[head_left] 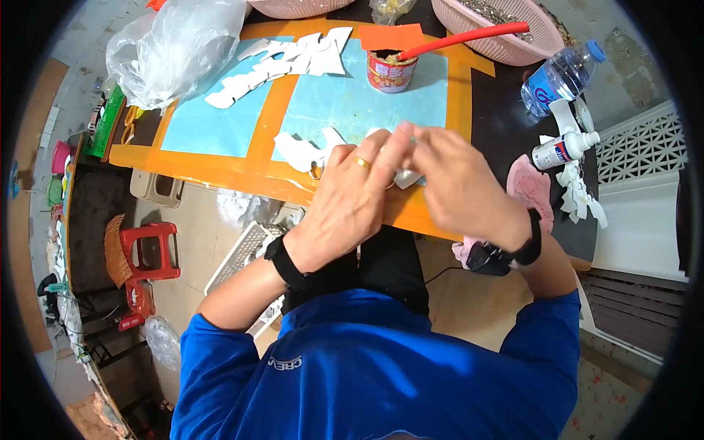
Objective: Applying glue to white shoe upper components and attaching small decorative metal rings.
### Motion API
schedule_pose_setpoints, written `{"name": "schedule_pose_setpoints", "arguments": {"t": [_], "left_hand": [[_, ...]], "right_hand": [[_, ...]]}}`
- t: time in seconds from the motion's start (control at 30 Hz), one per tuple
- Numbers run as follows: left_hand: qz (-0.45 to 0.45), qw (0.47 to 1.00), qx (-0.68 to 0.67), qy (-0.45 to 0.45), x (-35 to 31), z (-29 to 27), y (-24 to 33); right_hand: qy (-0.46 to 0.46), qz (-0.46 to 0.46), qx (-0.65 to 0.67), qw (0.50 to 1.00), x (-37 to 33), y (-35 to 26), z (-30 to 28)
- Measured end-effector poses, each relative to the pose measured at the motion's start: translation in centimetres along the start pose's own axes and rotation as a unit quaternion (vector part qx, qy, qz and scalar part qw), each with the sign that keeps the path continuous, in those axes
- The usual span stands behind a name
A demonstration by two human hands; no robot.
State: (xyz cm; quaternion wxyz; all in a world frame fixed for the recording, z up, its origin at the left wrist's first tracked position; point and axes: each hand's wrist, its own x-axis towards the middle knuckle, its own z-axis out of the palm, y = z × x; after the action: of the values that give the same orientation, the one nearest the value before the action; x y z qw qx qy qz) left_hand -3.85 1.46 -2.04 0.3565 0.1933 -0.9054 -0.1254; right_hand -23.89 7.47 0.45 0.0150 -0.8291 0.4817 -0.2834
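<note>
My left hand (348, 183), with a gold ring, and my right hand (456, 180) come together over the near edge of the table. Their fingers are drawn in and meet, and the right fingertips are smeared by motion. Under them the corner of a white cut-out piece (407, 178) shows; whether a hand grips it is hidden. More white cut-out pieces (295, 152) lie just left of my left hand on a light blue sheet (315, 110). Beyond the hands stands a red tub (392, 79) with a long red handle (469, 38) sticking out and an orange-red card (391, 37) at its rim.
A row of white pieces (290, 62) lies at the back left beside a clear plastic bag (176, 55). At right stand a water bottle (561, 77), a small white bottle (565, 150) and a pink cloth (529, 187). A pink basket (506, 37) is at the far right.
</note>
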Motion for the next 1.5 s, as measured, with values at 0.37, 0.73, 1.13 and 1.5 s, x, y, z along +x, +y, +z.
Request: {"name": "schedule_pose_setpoints", "arguments": {"t": [0.37,0.73,1.13,1.5], "left_hand": [[-0.154,0.956,-0.216,-0.125,2.0,-2.9,-3.0],[-0.118,0.953,-0.265,-0.092,0.6,-2.3,-4.1],[-0.057,0.971,-0.23,-0.033,-0.1,-1.1,-5.5],[-0.098,0.948,-0.298,-0.046,-0.2,-1.4,-5.9]], "right_hand": [[0.13,-0.062,0.025,0.989,1.7,1.5,0.1],[0.007,-0.139,-0.098,0.985,4.2,-0.6,1.7],[-0.07,-0.181,-0.134,0.972,5.9,-1.3,1.5],[-0.17,-0.208,-0.117,0.956,6.8,-1.0,0.3]]}}
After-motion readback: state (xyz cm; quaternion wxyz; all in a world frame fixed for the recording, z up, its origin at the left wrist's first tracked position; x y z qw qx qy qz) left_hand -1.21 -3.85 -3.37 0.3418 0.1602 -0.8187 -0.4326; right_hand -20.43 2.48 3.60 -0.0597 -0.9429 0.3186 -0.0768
